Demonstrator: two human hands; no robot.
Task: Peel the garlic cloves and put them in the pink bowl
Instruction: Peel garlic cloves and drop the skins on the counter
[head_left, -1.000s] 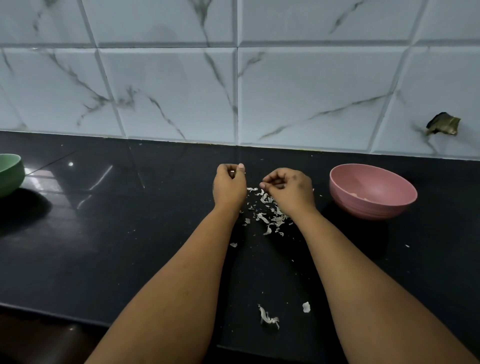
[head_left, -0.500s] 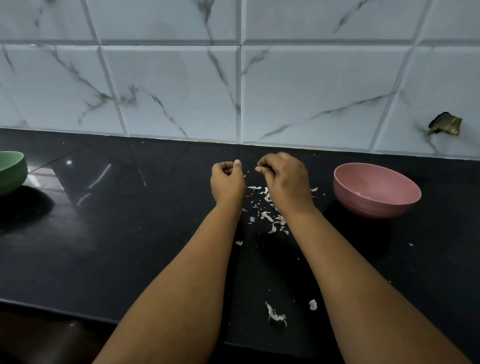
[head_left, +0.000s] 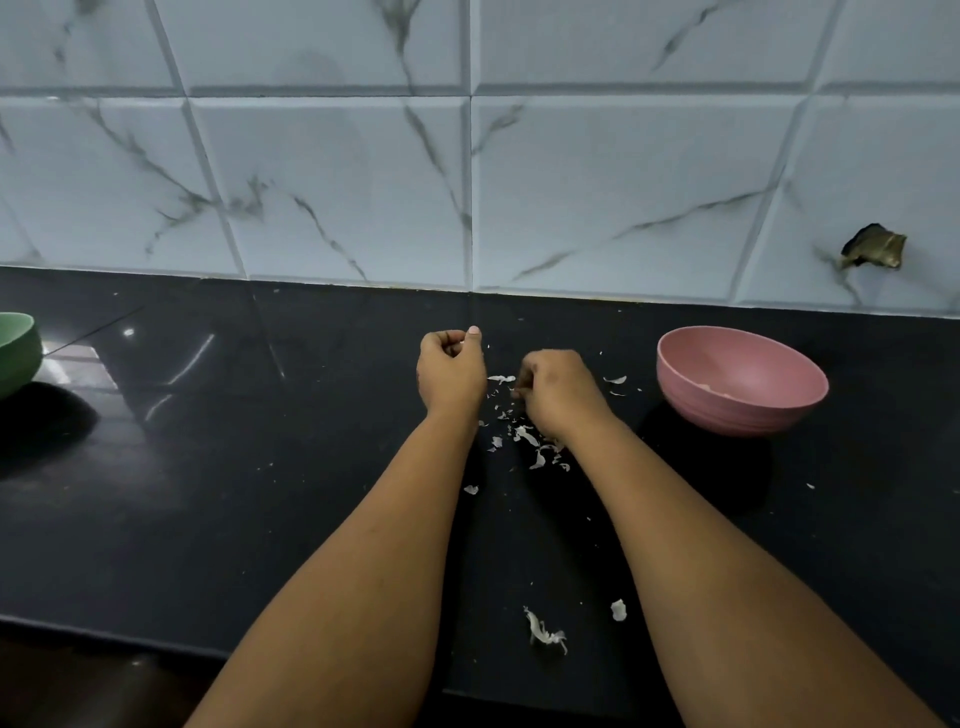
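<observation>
Right hand (head_left: 558, 392) lowered onto peels (head_left: 530, 441), curled, contents unclear, left hand (head_left: 449, 371) pinching clove (head_left: 460, 343)

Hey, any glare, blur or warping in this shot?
Head view: bright glare streaks on the glossy black countertop beside the green bowl; wall tile lines bow from the wide-angle lens; the right hand looks slightly motion-blurred; the round pink bowl stays sharp.

The pink bowl (head_left: 742, 382) stands upright on the black bench (head_left: 208, 493), with pale peeled pieces (head_left: 705, 387) inside it.
</observation>
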